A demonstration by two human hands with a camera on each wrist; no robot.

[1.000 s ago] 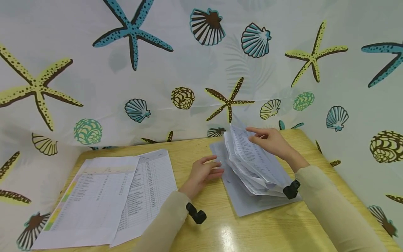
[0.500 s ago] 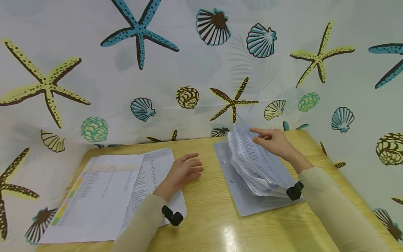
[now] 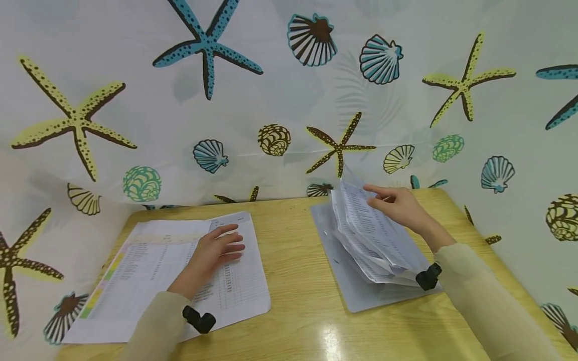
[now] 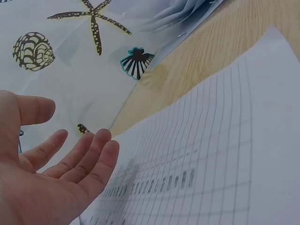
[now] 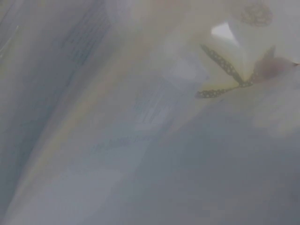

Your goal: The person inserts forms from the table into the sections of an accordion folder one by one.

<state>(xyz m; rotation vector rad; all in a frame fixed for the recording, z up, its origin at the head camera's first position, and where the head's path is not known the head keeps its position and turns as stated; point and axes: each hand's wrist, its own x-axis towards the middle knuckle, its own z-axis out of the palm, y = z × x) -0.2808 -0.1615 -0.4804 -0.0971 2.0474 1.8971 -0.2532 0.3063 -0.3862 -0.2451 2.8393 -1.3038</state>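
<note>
My left hand point(image 3: 211, 254) hovers over the printed sheets at the left, fingers apart and relaxed, holding nothing. Under it, the right-hand sheet point(image 3: 246, 286) with a table grid overlaps the one with coloured edge marks point(image 3: 135, 301). In the left wrist view, the fingers point(image 4: 96, 164) lie just above the gridded sheet point(image 4: 211, 154). At the right, my right hand point(image 3: 399, 206) pinches a clear plastic sleeve of a display-book folder point(image 3: 361, 301), keeping its pages point(image 3: 368, 230) raised and fanned. The right wrist view is filled by a blurred translucent sleeve point(image 5: 154, 154).
The wooden table point(image 3: 293, 281) shows bare between the sheets and the folder. A white cloth point(image 3: 253, 105) printed with starfish and shells hangs behind and down both sides. Black wrist cameras point(image 3: 198, 319) sit on both sleeves.
My left hand has moved left, from beside the folder to over the printed sheets. The right hand keeps its hold on the folder's raised sleeve. The head view has shifted slightly.
</note>
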